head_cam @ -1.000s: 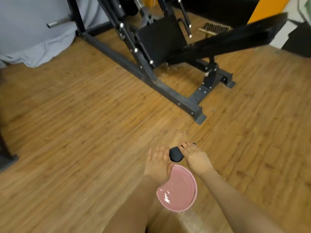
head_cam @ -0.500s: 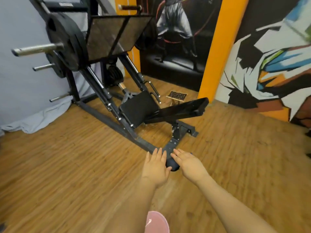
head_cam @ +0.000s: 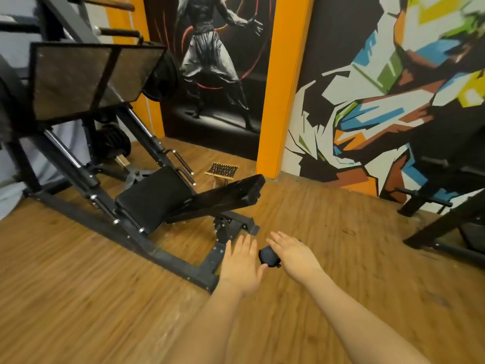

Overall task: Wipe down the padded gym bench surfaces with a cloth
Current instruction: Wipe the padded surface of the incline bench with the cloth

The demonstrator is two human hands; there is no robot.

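Note:
A small dark balled-up cloth sits in the air between my two hands, above the wooden floor. My right hand lies over its right side and holds it; the thumb is hidden beneath. My left hand is flat with straight fingers, its thumb touching the cloth's left edge. Ahead and to the left is the leg-press machine, with a black padded seat and a long black padded backrest sloping up to the right. Both hands are well short of the pads.
The machine's black steel base frame runs across the floor just left of my left hand. Its footplate stands high at the left. A small woven stool sits by the orange pillar. Another black machine stands at the right.
The view has lifted from the floor to the machine and mural wall. A pink dish near my arms has dropped out of view. My hands stay together around the cloth.

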